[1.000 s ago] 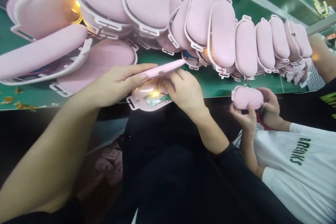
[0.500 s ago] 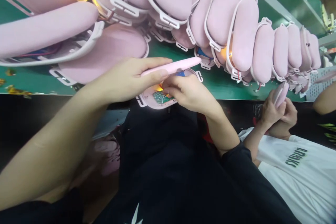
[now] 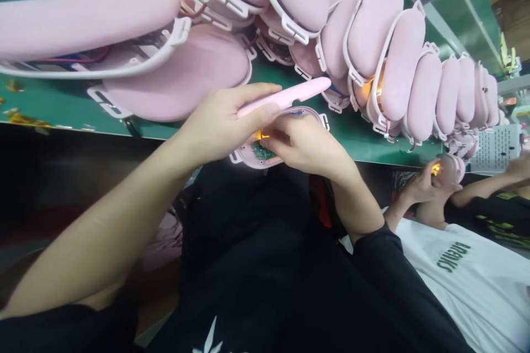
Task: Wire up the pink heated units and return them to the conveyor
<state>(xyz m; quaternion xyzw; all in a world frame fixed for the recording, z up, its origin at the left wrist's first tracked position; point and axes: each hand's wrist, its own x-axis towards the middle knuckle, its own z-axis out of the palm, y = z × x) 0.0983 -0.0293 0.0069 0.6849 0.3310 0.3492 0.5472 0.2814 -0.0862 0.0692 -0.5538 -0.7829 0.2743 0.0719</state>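
Observation:
My left hand [image 3: 223, 121] grips a thin pink cover [image 3: 285, 96], held edge-on and tilted over an open pink housing [image 3: 259, 155]. That housing lies at the near edge of the green bench [image 3: 62, 116], and a green circuit board [image 3: 261, 151] with an orange glow shows inside it. My right hand [image 3: 304, 143] rests on the housing with its fingertips down at the circuit board. Whether those fingers pinch a part is hidden.
A long row of pink housings [image 3: 389, 66] with white frames leans along the bench, with several large ones at the upper left. To the right, a co-worker in a white shirt [image 3: 467, 281] holds another pink housing [image 3: 449, 168]. A printed sheet [image 3: 494, 149] lies beyond.
The view has shifted, so bench and hands sit further right and higher. My hands keep the same hold on cover and housing. The co-worker's hands moved right and turned their housing.

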